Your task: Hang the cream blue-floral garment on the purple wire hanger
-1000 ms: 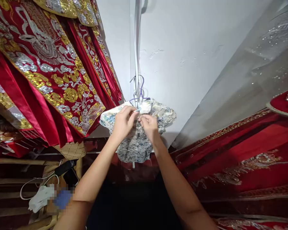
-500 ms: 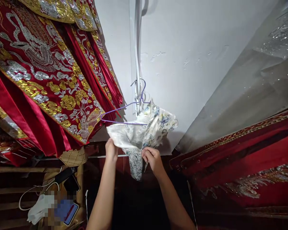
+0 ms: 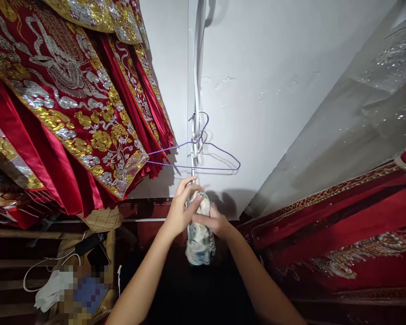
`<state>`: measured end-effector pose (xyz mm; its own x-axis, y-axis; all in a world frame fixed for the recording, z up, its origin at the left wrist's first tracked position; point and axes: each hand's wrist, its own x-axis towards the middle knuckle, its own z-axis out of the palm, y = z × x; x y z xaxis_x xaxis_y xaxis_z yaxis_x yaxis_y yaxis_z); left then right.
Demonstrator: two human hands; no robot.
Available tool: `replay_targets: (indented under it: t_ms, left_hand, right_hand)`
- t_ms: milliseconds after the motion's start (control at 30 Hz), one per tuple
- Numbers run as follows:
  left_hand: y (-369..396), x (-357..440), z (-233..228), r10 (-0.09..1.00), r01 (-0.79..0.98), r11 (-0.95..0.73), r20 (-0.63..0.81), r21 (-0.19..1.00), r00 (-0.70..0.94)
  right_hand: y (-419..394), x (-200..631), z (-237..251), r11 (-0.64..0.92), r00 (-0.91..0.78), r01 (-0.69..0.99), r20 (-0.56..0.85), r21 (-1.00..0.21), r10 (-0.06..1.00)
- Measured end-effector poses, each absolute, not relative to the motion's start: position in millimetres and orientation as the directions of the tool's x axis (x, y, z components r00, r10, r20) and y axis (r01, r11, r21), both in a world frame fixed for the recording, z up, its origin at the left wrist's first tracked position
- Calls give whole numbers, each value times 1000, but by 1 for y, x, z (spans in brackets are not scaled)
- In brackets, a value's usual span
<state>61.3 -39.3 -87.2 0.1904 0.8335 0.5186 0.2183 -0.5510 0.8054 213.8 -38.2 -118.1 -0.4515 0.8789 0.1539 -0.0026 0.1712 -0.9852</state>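
Observation:
A white garment with a blue and yellow floral print (image 3: 200, 243) is bunched up in front of me, its lower part hanging down in folds. My left hand (image 3: 182, 208) holds its upper part from the left, thumb across the cloth and fingers pointing up. From the right, my right hand (image 3: 216, 222) is closed on the same bunch, its thumb reaching toward my left hand. Some fingertips are hidden behind the cloth. Just above my hands, a bare purple wire hanger (image 3: 219, 169) hangs from a white strap (image 3: 196, 90) by the wall.
Red costumes with gold and silver embroidery (image 3: 101, 140) hang at the left. Below them, a wooden rack (image 3: 110, 262) carries cables, a white cloth or bag (image 3: 54, 289) and dark devices. At the right are a sheer sequined cover (image 3: 325, 135) and red embroidered fabric (image 3: 358, 221).
The garment has come off the purple hanger and is lower, gathered into a narrow bunch. My hands have moved together around it; the hanger is bare.

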Motion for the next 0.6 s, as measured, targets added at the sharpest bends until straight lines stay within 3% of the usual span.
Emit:
replay_targets:
  t_ms: [100,233,333,467,600]
  left_hand:
    - [-37,38,-109,864,282,-442,320,851,389]
    - [-42,10,-144,843,556,-401,56,728,535]
    - [-48,-12,-146,887,692,-411,85,594,454]
    - [-47,-46,-124,934,841,-358,158,406,322]
    - [-39,-72,-105,946,914,-323,111,245,304]
  right_hand:
    - [-20,226,-90,315,-538,154,188,-937,821]
    - [33,236,-72,424,-297,268,344,-865,891]
    - [75,235,-84,411,-111,249,396,-877,912]
    - [97,242,-114,277,-155,278,242,-920,958]
    - [78,266,-129,312,-97,324,297,-893,950]
